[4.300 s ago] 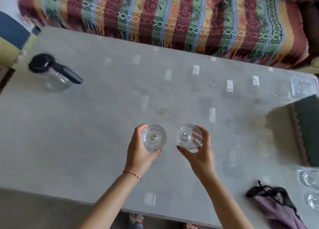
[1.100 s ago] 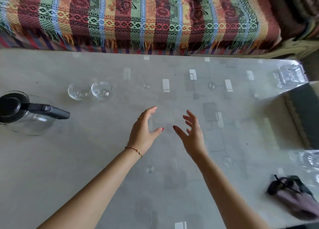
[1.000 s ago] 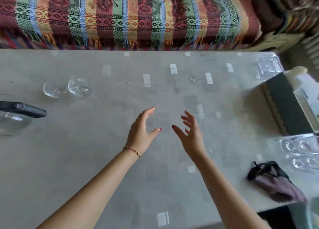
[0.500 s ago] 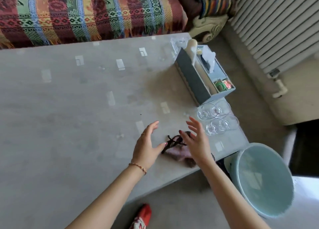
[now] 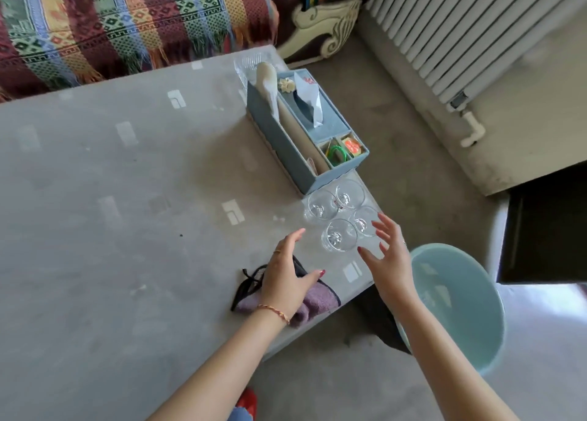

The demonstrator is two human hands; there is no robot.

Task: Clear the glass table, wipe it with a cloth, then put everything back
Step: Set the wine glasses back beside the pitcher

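Glass covers most of what I can see from here: the glass table runs off to the left with nothing on that stretch. Nearer the right corner a purple cloth with a black cord lies bunched by the front edge, and the left hand hangs just over it, fingers straight and spread, holding nothing. That cord loops loose beside the wrist; if the hand sweeps forward it could, I think, catch and drag the cloth along.

Beyond the fingertips stand 4 glasses, packed rim to rim in a tight square right at the table's short right edge, just in front of the blue organiser box with its tissues and small compartments. The right hand reaches at them from the outer side, fingers wide apart, empty, its tips close to the nearest 2 glasses.

This is where I would worry. The glasses touch or nearly touch, so closing on 1 may knock its neighbour, and the outer pair has hardly any table left beside it. A nudge outward sends one off the edge toward the floor or the pale blue bin below. Clear glass on clear glass also makes the rims hard to judge.
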